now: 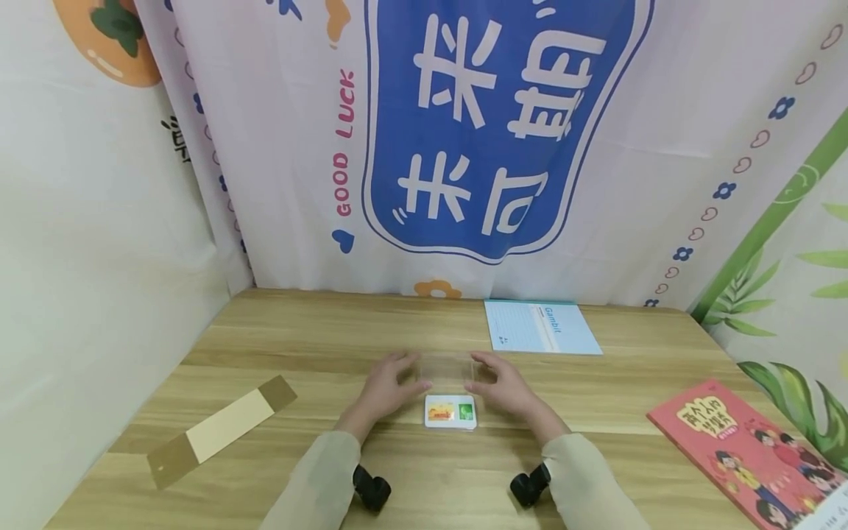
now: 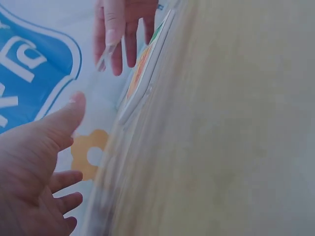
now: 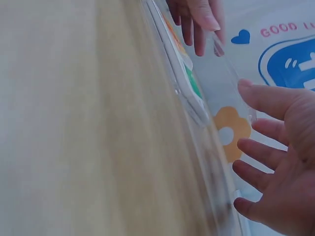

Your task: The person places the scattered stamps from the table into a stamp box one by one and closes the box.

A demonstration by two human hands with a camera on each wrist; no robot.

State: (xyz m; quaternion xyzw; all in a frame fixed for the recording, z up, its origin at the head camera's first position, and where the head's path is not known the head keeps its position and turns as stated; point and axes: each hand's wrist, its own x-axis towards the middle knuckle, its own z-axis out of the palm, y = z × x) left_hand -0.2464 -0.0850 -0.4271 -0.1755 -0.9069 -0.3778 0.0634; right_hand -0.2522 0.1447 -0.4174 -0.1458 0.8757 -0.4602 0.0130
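A clear plastic cover point(image 1: 447, 370), thin and see-through, is held just above the table between both hands. My left hand point(image 1: 389, 388) grips its left end, the thumb nearer me and the fingers on the far side. At the opposite end, my right hand point(image 1: 506, 386) holds it the same way. Nearer me, a stack of white-edged cards point(image 1: 450, 412) with an orange and green picture lies flat on the table. In the right wrist view a clear rim shows along the cards point(image 3: 179, 64); whether they lie in a tray is hard to tell.
On the left lies an opened brown and cream cardboard sleeve point(image 1: 228, 427). A light blue notebook point(image 1: 543, 327) rests at the table's back edge. A red picture book point(image 1: 748, 449) lies at the right. Printed cloth point(image 1: 298, 184) hangs behind the wooden table point(image 1: 344, 324).
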